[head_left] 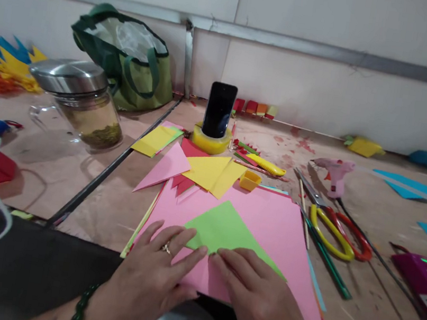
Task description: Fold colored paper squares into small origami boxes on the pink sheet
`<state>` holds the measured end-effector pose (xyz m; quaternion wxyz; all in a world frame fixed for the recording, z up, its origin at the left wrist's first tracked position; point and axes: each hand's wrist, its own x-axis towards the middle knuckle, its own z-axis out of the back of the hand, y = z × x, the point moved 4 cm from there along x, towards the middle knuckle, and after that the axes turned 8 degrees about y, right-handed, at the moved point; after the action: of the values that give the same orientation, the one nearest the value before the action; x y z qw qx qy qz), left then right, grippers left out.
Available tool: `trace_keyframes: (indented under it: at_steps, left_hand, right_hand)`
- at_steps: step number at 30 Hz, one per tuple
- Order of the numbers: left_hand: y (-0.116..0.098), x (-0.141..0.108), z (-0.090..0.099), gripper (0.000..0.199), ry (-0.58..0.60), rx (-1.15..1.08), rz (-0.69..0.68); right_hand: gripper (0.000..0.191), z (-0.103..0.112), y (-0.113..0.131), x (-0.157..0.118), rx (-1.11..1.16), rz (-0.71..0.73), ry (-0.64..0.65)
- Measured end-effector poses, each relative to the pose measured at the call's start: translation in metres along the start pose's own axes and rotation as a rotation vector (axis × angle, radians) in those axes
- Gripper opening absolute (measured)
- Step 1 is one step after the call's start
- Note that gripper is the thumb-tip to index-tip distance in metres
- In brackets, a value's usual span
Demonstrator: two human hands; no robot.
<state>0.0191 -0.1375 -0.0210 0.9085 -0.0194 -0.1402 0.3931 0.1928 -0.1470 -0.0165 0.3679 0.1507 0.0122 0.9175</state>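
Head view. Green paper (227,231) lies on the pink sheets (269,216), lower center of the frame, one corner pointing up the frame. Both hands on its near edge. Left hand (165,265): fingers spread and slightly bent, tips pressing down at the left part of the green paper, ring on one finger, green bead bracelet (82,309) at the wrist. Right hand (258,289): fingers together, bent, tips at the near edge, right beside the left index tip. Neither hand is closed around anything; can't tell if the right one pinches the edge.

Above the sheets, center: yellow pieces (209,173), pink triangle (168,166), small yellow tray (250,180). Phone (220,110) stands upright at the yellow tape roll (211,141). Yellow cutter (266,165) just right of that.

Right of the sheets: green pencil (329,260) slanting, scissors (328,220) with one yellow and one red handle, blades up-left. Pink glue gun (337,178) above them, blue paper pieces (414,184) further right. Purple power strip (422,282) at right edge of frame.

Upper left: lidded glass mug (89,104) with leaves in liquid, green bag (132,62) behind it, all on the surface (110,206).
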Motion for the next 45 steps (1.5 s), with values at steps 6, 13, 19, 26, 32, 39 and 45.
trace_keyframes:
  at_steps: [6, 13, 19, 26, 32, 39, 45]
  left_hand:
    - [0.023, -0.023, 0.002, 0.034, -0.039, 0.076, 0.012]
    - [0.040, -0.030, 0.017, 0.018, -0.069, 0.002, 0.128]
    - [0.032, 0.008, 0.004, 0.054, 0.038, -0.157, 0.308]
    - [0.021, 0.014, 0.000, 0.037, 0.074, -0.357, 0.298]
    - [-0.010, 0.001, 0.026, 0.026, -0.032, -0.130, -0.017]
    - [-0.018, 0.001, 0.037, 0.018, 0.139, -0.111, -0.111]
    - [-0.002, 0.001, 0.031, 0.045, 0.241, -0.328, -0.057]
  right_hand:
    - [0.039, 0.022, -0.025, -0.036, -0.051, -0.055, 0.042]
    - [0.042, 0.032, -0.042, -0.077, -0.161, -0.075, 0.016]
    - [0.029, 0.031, -0.041, -0.071, -0.105, -0.202, -0.018]
    - [0.035, 0.033, -0.037, -0.046, -0.081, -0.306, -0.105]
    - [0.060, 0.048, -0.013, -0.015, -0.156, -0.214, -0.276]
    - [0.030, 0.042, -0.015, -0.003, 0.229, 0.005, -0.105]
    - [0.027, 0.030, -0.031, -0.028, 0.411, -0.092, -0.042]
